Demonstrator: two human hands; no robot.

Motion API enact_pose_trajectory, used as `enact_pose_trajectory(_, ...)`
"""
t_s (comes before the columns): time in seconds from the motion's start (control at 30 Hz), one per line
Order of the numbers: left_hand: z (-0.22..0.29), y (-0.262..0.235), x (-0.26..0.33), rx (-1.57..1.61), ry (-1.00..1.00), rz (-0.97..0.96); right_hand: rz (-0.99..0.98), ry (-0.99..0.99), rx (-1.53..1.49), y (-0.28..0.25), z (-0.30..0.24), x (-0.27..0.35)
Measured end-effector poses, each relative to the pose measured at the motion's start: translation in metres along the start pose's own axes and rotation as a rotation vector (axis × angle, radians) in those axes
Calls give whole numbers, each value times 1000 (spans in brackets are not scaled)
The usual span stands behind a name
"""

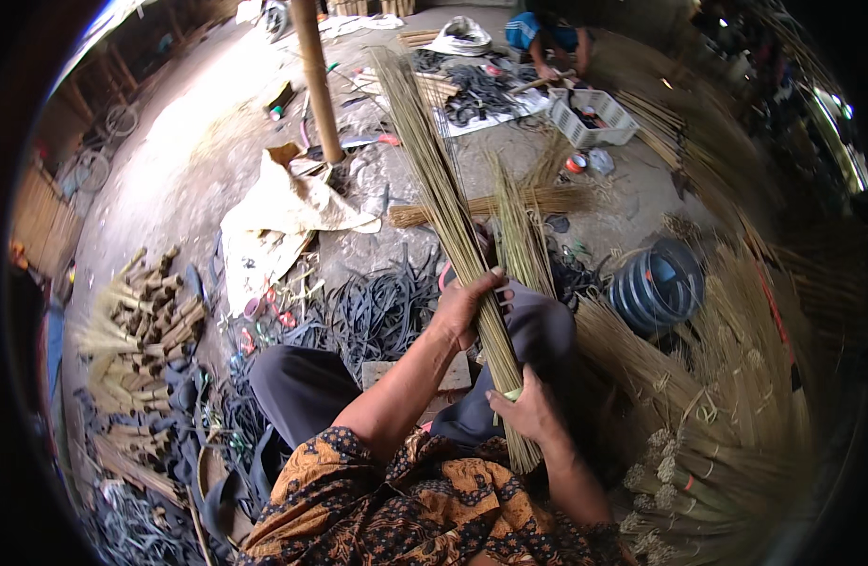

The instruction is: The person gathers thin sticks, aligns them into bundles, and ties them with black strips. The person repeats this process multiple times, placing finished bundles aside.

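Observation:
A long bundle of thin palm-rib sticks (453, 203) slants across my lap, its fanned tips pointing away and its thick end near my shirt. My left hand (464, 307) is closed around the middle of the bundle. Lower down, my right hand (530, 411) grips it near the thick end, beside a pale green band (512, 393) around the sticks. Beyond my knee a second, looser stick bundle (524, 222) leans at a slant. A third bundle (547, 200) lies crosswise on the ground.
Dark rubber strips (382, 302) heap before my knees, near a pale sack (283, 208). Stick bundles (679, 472) pile at right beside a dark ribbed bucket (657, 288). Short tied bundles (156, 321) lie left. A wooden post (319, 85), white crate (592, 123) and crouching person (544, 42) are farther off.

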State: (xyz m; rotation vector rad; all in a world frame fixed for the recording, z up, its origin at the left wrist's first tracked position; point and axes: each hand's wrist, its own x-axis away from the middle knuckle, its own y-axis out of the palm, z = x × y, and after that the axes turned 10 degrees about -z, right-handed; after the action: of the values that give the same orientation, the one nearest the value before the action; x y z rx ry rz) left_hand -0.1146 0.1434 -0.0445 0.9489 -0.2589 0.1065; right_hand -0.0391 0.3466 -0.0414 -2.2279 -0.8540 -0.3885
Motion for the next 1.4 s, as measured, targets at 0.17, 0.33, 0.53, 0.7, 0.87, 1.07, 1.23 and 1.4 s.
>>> enact_pose_trajectory(0.17,31,-26,-9,-41,96,43,-66,-56,130,7,-5,-1)
enact_pose_trajectory(0.33,37,-10,4,12,210,-4,-17,-265,55,2,-27,-27)
enact_pose_trajectory(0.53,63,26,16,-416,148,-201,-152,-483,-310,-34,-94,-57)
enact_pose_trajectory(0.7,106,27,29,-835,243,-591,107,-644,-562,-81,-148,-71)
enact_pose_trajectory(0.87,69,24,44,-1165,95,-478,302,-851,-721,-70,-165,-93)
enact_pose_trajectory(1.07,54,-15,48,-1511,134,-231,451,-869,-1001,-97,-145,-111)
enact_pose_trajectory(1.23,126,-74,57,-2177,-19,197,768,-744,-1318,-195,-89,-101)
enact_pose_trajectory(1.4,168,-111,88,-2251,332,169,802,-760,-1408,-218,-34,-83)
